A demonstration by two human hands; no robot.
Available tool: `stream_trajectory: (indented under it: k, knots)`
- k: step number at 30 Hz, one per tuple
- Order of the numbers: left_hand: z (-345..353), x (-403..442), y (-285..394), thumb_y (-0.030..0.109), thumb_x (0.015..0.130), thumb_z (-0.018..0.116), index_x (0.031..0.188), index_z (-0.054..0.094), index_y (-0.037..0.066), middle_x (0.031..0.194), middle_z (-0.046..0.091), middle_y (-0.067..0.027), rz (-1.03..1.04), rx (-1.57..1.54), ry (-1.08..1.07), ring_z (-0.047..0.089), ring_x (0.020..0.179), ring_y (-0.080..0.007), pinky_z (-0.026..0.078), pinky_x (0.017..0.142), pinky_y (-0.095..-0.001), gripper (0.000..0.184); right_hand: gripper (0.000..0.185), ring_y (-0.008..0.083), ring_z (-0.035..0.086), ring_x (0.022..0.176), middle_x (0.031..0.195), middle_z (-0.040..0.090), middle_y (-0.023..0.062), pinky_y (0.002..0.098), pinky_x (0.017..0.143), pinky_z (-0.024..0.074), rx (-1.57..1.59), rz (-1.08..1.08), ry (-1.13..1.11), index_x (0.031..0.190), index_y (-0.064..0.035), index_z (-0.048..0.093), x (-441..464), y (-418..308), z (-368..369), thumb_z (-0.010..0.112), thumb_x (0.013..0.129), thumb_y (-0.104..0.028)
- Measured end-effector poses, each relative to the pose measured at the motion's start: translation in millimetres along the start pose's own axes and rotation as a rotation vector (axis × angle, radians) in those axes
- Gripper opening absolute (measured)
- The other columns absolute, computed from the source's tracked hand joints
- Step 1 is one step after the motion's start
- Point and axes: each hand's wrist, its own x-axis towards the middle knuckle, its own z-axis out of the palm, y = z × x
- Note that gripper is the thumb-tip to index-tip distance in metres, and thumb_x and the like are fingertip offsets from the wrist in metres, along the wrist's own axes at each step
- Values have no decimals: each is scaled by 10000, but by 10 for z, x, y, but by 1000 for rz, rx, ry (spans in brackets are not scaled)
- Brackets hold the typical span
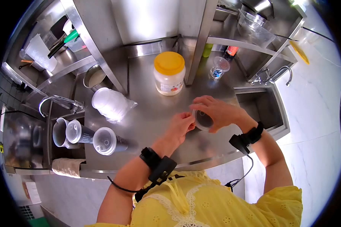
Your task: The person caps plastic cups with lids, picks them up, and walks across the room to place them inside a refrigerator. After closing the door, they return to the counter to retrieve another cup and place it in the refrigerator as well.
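Observation:
A round cup with a see-through top (204,120) is held over the steel counter, its lid side facing me. My right hand (221,111) is wrapped round its far and right sides. At the cup's left rim, my left hand (182,125) is closed in a pinch against the edge; whether a tab or anything else is between those fingertips is too small to tell. Beyond both hands stands a big jar with a yellow lid (169,73). Two lidded cups, one pale-topped (105,141) and one darker (79,132), stand to the left.
Wrapped white lids or cups (111,104) lie on the counter (147,121), near a metal pot (96,77). A white jug (60,132) stands by the left tap (60,99). At right are a small lidded tub (219,68) and a sink (261,109). Metal posts frame the shelves.

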Motion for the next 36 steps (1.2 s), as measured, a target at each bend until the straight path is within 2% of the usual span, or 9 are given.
stream_trajectory:
  k: [2, 8, 11, 14, 20, 26, 29, 32, 36]
  knots:
    - [60, -95, -75, 37, 737, 586, 783, 555, 31, 684, 544, -30, 22, -40, 32, 523, 611, -114, 440, 599, -221, 55, 887, 332, 366, 1159, 1248, 375, 163, 392, 928, 363, -95, 89, 106, 1277, -87, 339, -87, -23, 50, 777, 520, -237]
    - [60, -108, -242, 71, 784, 557, 827, 571, 36, 748, 572, -23, 73, -30, 36, 549, 675, -114, 467, 656, -229, 57, 899, 380, 415, 1096, 1205, 387, 228, 407, 884, 387, 174, 535, 252, 1296, -31, 279, -131, -270, 314, 755, 579, -289]
    - [16, 18, -108, 47, 739, 585, 834, 564, -2, 724, 570, -45, 129, 133, 47, 540, 631, -111, 451, 588, -219, 109, 887, 389, 416, 1072, 1149, 400, 224, 399, 883, 384, 245, 515, 298, 1269, -31, 294, -107, -221, 385, 760, 550, -256]
    - [-21, 198, 90, 36, 726, 587, 829, 579, -15, 720, 576, -47, 168, 254, -5, 527, 599, -105, 436, 545, -212, 115, 875, 408, 429, 1044, 1114, 409, 214, 418, 862, 406, 213, 367, 322, 1231, -28, 312, -96, -96, 414, 754, 517, -273]
    - [-17, 352, 243, 2, 686, 606, 804, 588, -17, 673, 559, -39, 120, 410, -154, 506, 558, -107, 396, 494, -216, 121, 858, 389, 400, 1063, 1109, 402, 182, 402, 898, 379, 163, 275, 223, 1222, -55, 327, -75, -1, 334, 756, 492, -190]
    - [20, 263, 130, 10, 688, 603, 739, 563, 8, 636, 526, -27, -54, 173, -130, 481, 546, -107, 389, 499, -230, 65, 840, 336, 411, 1064, 1109, 407, 130, 385, 898, 380, 124, 115, 129, 1214, -83, 354, -63, 124, 248, 758, 481, -162]
    - [45, 198, 0, 18, 695, 598, 760, 557, 9, 652, 528, -31, -6, 95, -53, 486, 563, -107, 390, 516, -226, 77, 830, 317, 402, 1093, 1147, 403, 120, 379, 914, 371, 117, 66, 100, 1205, -88, 372, -66, 124, 188, 754, 473, -164]
    - [119, 107, -89, 20, 700, 590, 793, 552, 6, 678, 531, -34, 60, 11, 9, 491, 580, -110, 395, 534, -220, 101, 881, 348, 396, 1112, 1189, 395, 151, 400, 916, 372, -71, 41, 99, 1233, -82, 354, -104, 96, 127, 781, 476, -224]
    - [252, -27, -182, 38, 720, 588, 845, 547, 5, 743, 548, -40, 95, -59, 107, 520, 641, -120, 425, 589, -226, 135, 929, 389, 377, 1119, 1214, 362, 189, 413, 913, 371, 6, 385, 123, 1272, -79, 309, -141, -90, 186, 801, 515, -298]
